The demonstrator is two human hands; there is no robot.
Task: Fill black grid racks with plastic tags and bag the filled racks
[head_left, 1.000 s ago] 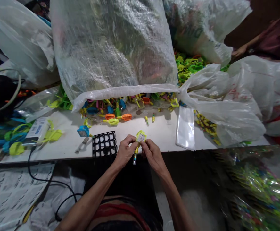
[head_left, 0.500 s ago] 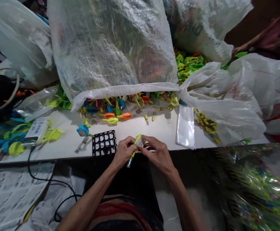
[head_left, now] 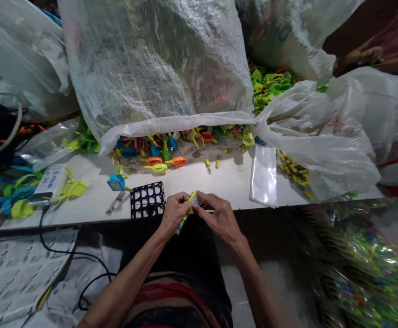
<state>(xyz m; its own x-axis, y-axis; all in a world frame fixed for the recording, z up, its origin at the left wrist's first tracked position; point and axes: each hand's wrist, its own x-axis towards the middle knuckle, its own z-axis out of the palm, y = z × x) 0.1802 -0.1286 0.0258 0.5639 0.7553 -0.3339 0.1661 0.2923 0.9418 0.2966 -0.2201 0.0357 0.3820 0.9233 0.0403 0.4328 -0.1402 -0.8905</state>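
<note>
Just past the near edge of the white table, both hands are closed around a small yellow plastic toy [head_left: 194,199] with a grey speckled face and a thin, clear-ended tube slanting down to the left. My left hand [head_left: 176,213] pinches it where the face meets the tube. Fingers of my right hand [head_left: 220,214] grip the face from the right; their tips partly cover it. Left of my hands lies a black plastic grid [head_left: 147,200]. Beside that grid sits a blue toy [head_left: 116,183] with a square grey face.
Two small yellow tubes [head_left: 208,166] lie beyond my hands. Colourful toys [head_left: 160,168] spill from under a large plastic bag [head_left: 158,68]. Flat clear bags [head_left: 263,175] lie to the right. A white box [head_left: 51,182] with a black cable is at left. Another person's hand [head_left: 369,54] shows at upper right.
The yellow toy has turned in my fingers, its face now more edge-on and its tube swung slightly left. My right hand has shifted slightly left. The other person's hand has moved.
</note>
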